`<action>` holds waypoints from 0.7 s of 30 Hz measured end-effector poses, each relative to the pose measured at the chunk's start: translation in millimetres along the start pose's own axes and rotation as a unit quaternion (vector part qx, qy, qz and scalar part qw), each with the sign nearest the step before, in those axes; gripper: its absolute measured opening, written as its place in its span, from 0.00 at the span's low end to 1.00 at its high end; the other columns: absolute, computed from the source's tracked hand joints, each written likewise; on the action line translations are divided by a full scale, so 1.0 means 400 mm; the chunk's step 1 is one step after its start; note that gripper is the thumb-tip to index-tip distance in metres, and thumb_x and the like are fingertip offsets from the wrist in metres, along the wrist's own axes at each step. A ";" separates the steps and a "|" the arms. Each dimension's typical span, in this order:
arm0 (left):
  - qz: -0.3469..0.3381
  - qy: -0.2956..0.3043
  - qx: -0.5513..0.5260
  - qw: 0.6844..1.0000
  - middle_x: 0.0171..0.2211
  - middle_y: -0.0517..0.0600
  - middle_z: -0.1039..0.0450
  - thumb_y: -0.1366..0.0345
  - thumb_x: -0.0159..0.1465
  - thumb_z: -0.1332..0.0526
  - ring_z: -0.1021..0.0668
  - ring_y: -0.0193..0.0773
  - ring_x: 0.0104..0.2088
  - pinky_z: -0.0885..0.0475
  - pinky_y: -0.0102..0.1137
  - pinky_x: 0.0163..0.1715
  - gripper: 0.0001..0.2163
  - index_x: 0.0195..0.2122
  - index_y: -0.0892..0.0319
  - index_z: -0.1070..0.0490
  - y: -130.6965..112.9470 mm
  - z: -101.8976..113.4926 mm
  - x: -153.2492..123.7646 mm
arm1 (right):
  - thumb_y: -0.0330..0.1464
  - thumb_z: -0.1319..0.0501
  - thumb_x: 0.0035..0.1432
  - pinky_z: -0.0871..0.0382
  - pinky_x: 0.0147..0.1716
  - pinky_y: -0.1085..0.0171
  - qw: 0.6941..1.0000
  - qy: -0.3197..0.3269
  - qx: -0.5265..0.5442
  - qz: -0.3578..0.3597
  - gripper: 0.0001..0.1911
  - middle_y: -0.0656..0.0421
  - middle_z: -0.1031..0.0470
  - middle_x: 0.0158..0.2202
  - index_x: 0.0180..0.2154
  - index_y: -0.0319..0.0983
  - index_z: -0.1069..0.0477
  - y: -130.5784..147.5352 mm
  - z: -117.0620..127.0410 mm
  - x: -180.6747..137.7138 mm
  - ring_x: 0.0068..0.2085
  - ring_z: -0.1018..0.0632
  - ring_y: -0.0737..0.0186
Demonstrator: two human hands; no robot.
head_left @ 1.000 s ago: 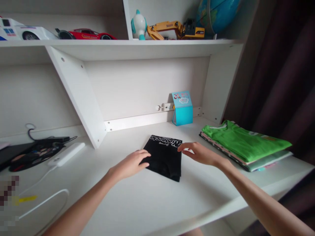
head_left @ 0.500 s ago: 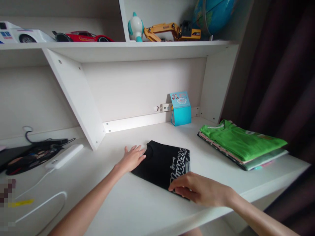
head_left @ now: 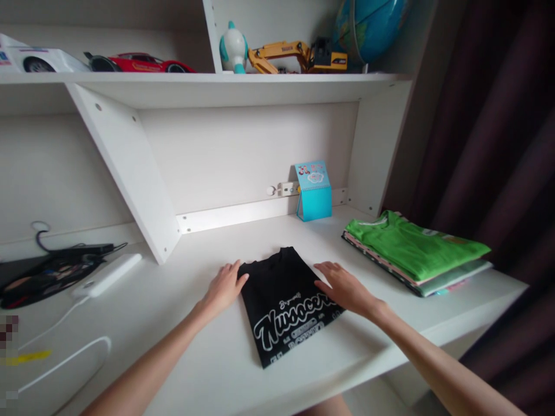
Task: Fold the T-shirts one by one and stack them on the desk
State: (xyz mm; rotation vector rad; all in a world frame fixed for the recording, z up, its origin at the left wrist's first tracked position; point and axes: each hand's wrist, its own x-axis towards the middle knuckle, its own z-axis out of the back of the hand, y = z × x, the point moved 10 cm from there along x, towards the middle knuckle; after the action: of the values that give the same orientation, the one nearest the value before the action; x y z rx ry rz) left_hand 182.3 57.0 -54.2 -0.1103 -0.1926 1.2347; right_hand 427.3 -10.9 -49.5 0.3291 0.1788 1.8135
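A folded black T-shirt (head_left: 286, 300) with white lettering lies flat on the white desk, its neckline towards the back and its print facing me. At its upper left corner is my left hand (head_left: 222, 287), fingers stretched and thumb apart, touching the edge. My right hand (head_left: 349, 292) lies along the shirt's right edge with fingers extended, covering the end of the lettering. Neither hand is wrapped round the cloth. Right of my right hand sits a stack of folded clothes with a green T-shirt (head_left: 416, 245) on top.
A blue desk calendar (head_left: 315, 196) stands by a power socket (head_left: 289, 189) at the back. To the left are a white power strip (head_left: 110, 276) with its cord and a dark hanger (head_left: 43, 240). Toy cars, an excavator (head_left: 299, 56) and a globe (head_left: 373, 29) occupy the shelf above.
The black T-shirt has turned so its lettering faces me. My right hand has moved up from its lower edge to its right side; my left hand has shifted slightly left.
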 end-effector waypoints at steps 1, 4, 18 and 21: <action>0.003 0.003 -0.025 1.000 0.51 0.65 0.31 0.57 0.66 0.53 0.28 0.51 0.53 0.35 0.39 0.51 0.26 0.61 0.68 0.42 -0.004 0.003 -0.013 | 0.34 0.49 0.64 0.33 0.48 0.53 1.000 -0.006 -0.001 -0.026 0.19 0.40 0.26 0.49 0.51 0.30 0.30 -0.020 0.006 0.001 0.49 0.24 0.46; -0.019 0.039 -0.140 0.989 0.39 0.57 0.27 0.56 0.64 0.49 0.24 0.45 0.39 0.31 0.36 0.42 0.28 0.62 0.68 0.43 -0.046 -0.010 -0.073 | 0.37 0.45 0.62 0.32 0.39 0.59 0.998 0.002 0.011 -0.059 0.16 0.45 0.23 0.39 0.43 0.32 0.27 -0.040 -0.005 -0.002 0.40 0.21 0.50; 0.051 0.109 -0.490 0.863 0.29 0.47 0.28 0.64 0.55 0.37 0.30 0.33 0.25 0.31 0.31 0.31 0.37 0.64 0.67 0.48 -0.234 -0.041 -0.131 | 0.27 0.47 0.56 0.33 0.37 0.63 0.992 -0.036 0.097 -0.070 0.14 0.53 0.21 0.37 0.44 0.37 0.33 -0.092 0.069 -0.058 0.39 0.21 0.56; -0.013 0.066 -0.503 0.862 0.48 0.58 0.29 0.67 0.54 0.37 0.31 0.28 0.23 0.29 0.30 0.28 0.35 0.64 0.65 0.45 -0.343 0.020 -0.064 | 0.25 0.47 0.53 0.32 0.44 0.61 0.987 -0.102 0.110 -0.053 0.16 0.54 0.21 0.43 0.44 0.39 0.31 -0.150 0.176 -0.076 0.45 0.22 0.55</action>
State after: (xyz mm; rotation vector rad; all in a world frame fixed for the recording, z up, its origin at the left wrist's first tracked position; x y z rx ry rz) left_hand 299.6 -12.2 -22.6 -1.0956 -0.7063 0.9824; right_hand 511.7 -27.6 -4.0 0.6467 0.2478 1.6449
